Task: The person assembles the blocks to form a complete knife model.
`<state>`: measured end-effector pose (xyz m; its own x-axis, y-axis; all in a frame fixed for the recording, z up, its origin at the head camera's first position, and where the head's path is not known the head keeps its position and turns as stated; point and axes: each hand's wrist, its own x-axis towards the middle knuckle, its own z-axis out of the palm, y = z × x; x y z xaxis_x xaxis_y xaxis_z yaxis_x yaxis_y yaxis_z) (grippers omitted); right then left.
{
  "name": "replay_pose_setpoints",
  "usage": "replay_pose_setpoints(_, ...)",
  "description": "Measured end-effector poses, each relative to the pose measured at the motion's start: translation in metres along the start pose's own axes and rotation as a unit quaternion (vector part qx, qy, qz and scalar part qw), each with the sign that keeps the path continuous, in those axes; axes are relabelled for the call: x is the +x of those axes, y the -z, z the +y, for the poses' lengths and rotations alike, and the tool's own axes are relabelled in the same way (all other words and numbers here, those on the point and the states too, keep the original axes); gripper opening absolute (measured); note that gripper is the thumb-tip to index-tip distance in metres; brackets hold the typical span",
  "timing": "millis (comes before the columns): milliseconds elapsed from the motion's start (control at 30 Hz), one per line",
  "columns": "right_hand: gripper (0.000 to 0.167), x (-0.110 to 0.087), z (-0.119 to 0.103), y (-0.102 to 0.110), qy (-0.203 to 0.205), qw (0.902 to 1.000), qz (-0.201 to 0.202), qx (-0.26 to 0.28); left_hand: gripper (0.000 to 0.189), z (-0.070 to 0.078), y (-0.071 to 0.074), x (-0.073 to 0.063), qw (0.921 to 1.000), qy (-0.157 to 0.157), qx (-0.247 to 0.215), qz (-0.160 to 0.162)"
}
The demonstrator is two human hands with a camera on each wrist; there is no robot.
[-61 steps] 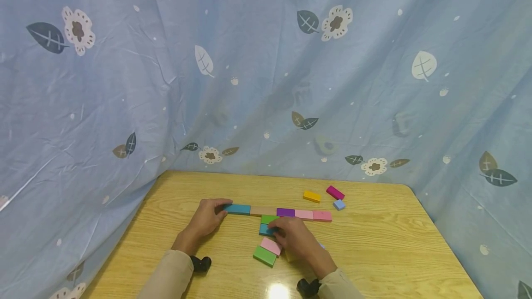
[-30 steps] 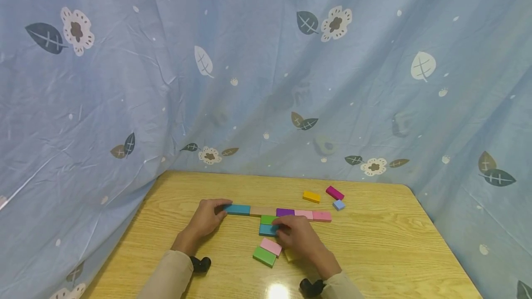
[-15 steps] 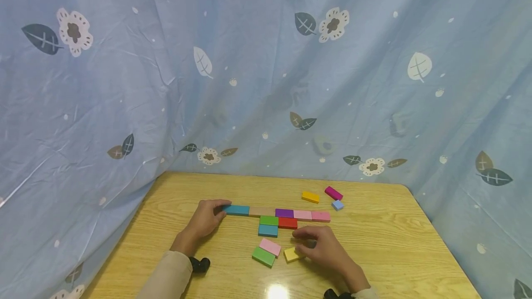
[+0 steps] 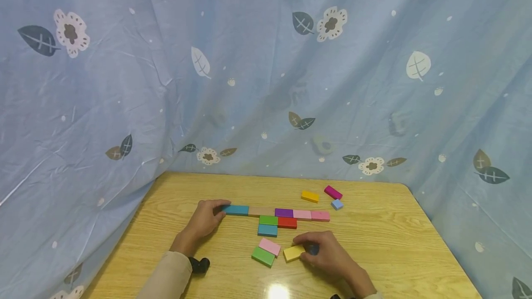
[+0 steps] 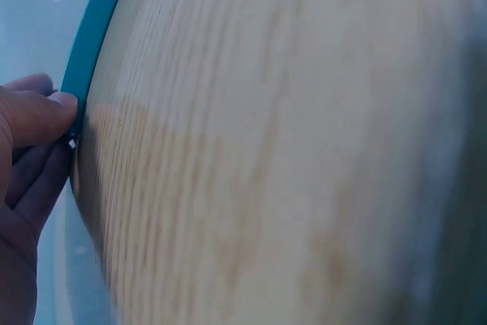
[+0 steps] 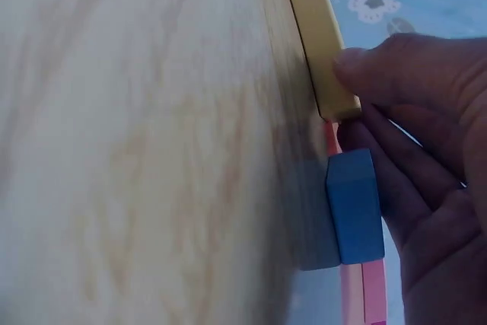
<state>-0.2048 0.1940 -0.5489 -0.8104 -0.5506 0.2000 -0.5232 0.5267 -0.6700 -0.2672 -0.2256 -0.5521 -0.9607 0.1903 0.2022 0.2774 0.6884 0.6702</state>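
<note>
My left hand (image 4: pixel 203 219) pinches the left end of a long teal block (image 4: pixel 238 210), thumb on its near side in the left wrist view. That block begins a row with a wood-coloured block (image 4: pixel 261 212), a purple block (image 4: pixel 284 212) and two pink ones. Against the row's near side lie a green block (image 4: pixel 268 220) and a red block (image 4: pixel 287 223), with a shorter teal block (image 4: pixel 267 230) below the green. My right hand (image 4: pixel 328 253) grips the right end of a yellow block (image 4: pixel 293 253) between thumb and fingers. A blue block (image 6: pixel 356 211) sits beside those fingers, partly hidden in the head view.
Left of the yellow block, a pale pink block (image 4: pixel 269 247) and another green block (image 4: pixel 263 257) lie askew together. Behind the row are an orange block (image 4: pixel 310 196), a magenta block (image 4: pixel 333 192) and a small light-blue block (image 4: pixel 337 204). A curtain hangs behind the wooden table (image 4: pixel 382 239).
My right hand has left the block group, uncovering the red block, and moved right and nearer to take hold of the yellow block. The left hand stays at the long teal block.
</note>
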Motion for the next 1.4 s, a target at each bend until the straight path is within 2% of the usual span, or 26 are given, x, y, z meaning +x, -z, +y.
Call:
replay_pose_setpoints(100,0.029,0.001,-0.001,-0.001,0.0,0.9999,0.017,0.004,0.037,-0.001,0.0,0.0,1.0,0.001,0.001,-0.001)
replay_pose_setpoints(300,0.025,0.01,-0.003,-0.002,-0.006,0.9964,0.084,-0.001,0.038,-0.001,-0.001,0.0,1.0,0.005,-0.004,-0.002)
replay_pose_setpoints(400,0.025,0.017,-0.005,-0.003,0.004,0.9945,0.104,-0.004,0.038,-0.001,0.0,0.0,1.0,0.006,-0.006,-0.001)
replay_pose_setpoints(600,0.025,0.029,-0.007,-0.008,0.026,0.9937,0.105,-0.032,0.038,-0.001,-0.002,0.001,1.0,0.004,-0.007,-0.004)
replay_pose_setpoints(867,0.024,0.033,-0.004,-0.014,0.033,0.9915,0.108,-0.066,0.038,0.001,-0.002,0.0,0.9999,0.006,-0.009,-0.004)
replay_pose_setpoints(1067,0.027,0.035,-0.001,-0.019,0.07,0.9849,0.111,-0.112,0.038,0.002,0.0,0.0,0.9999,0.006,-0.011,-0.001)
replay_pose_setpoints(1400,0.027,0.04,-0.006,-0.022,0.082,0.9855,0.103,-0.107,0.039,0.002,0.0,-0.002,0.9999,0.012,-0.011,-0.002)
